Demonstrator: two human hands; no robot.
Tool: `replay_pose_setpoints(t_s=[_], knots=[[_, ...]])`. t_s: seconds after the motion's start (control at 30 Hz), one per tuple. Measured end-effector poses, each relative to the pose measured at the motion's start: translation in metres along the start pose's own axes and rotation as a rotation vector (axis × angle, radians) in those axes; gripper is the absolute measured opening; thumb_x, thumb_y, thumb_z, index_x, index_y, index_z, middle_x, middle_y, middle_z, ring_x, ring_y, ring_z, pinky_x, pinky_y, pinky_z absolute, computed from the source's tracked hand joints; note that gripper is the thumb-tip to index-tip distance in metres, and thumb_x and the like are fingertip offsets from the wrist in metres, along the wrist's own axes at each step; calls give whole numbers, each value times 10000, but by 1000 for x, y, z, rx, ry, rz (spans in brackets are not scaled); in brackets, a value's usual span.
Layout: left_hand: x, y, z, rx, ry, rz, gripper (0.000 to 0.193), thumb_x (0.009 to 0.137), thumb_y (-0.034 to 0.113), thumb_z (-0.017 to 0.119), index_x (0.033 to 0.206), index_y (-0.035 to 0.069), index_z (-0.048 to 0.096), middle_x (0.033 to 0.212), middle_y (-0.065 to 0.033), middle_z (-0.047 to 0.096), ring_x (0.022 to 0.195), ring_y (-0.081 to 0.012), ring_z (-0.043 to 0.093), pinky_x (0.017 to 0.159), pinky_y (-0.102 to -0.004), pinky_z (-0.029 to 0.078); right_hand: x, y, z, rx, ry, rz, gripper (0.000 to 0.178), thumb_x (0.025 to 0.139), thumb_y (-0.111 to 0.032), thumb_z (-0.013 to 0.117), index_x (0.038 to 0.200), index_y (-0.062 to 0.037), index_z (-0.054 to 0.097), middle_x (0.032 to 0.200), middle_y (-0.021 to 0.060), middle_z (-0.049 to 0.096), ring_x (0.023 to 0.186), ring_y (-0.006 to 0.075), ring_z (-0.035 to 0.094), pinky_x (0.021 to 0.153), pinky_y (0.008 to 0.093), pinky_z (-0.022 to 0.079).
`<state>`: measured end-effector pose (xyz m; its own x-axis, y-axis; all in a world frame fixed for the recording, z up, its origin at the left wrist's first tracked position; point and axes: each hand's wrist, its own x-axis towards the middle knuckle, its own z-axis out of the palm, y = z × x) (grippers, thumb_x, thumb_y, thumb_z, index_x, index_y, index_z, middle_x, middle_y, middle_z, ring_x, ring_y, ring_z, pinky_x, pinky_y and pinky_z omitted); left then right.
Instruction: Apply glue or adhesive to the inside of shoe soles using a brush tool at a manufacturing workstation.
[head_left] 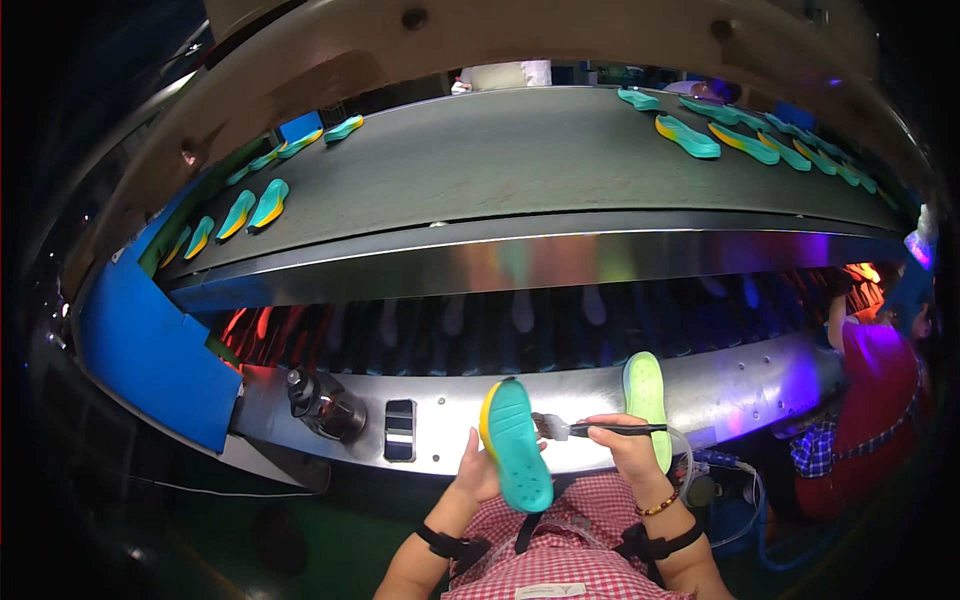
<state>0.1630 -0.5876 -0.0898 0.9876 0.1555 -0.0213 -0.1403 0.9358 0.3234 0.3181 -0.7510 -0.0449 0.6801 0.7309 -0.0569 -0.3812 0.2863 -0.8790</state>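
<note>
My left hand [477, 470] grips a teal shoe sole [517, 447] with a yellow edge by its left side, tilted up in front of my body. In my right hand [632, 453] is a brush [556, 428] with a dark handle, held sideways. Its bristles point left and reach the sole's right edge; whether they touch it I cannot tell. Just beyond my right hand, a pale yellow-green sole [645, 388] lies on the metal ledge [590, 398].
A dark lidded bottle [328, 405] stands on the ledge at left. Behind it runs a lower line of dark slats [460, 330]. Above, a wide grey belt [480, 155] carries several teal-and-yellow soles [687, 137]. A person in red [870, 400] is at far right, near a clear hose [690, 455].
</note>
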Motion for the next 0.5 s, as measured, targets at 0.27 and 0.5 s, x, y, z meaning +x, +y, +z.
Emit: replay_pose_setpoints(t_s=[0.27, 0.5], knots=[[17, -33, 18, 5, -22, 63, 827, 808, 687, 60, 1258, 72, 384, 1186, -152, 482, 1089, -302, 478, 948, -464, 370, 26, -13, 45, -427, -158, -77, 202, 755, -50, 655, 938, 32, 633, 852, 115, 651, 746, 128, 608, 669, 225, 488], [17, -7, 29, 171, 399, 277, 736, 832, 655, 138, 1132, 78, 483, 1054, -163, 558, 940, -282, 551, 858, -421, 439, -6, -23, 65, -891, -484, -528, 154, 735, -102, 620, 877, -44, 625, 797, 154, 627, 722, 285, 620, 665, 327, 491]])
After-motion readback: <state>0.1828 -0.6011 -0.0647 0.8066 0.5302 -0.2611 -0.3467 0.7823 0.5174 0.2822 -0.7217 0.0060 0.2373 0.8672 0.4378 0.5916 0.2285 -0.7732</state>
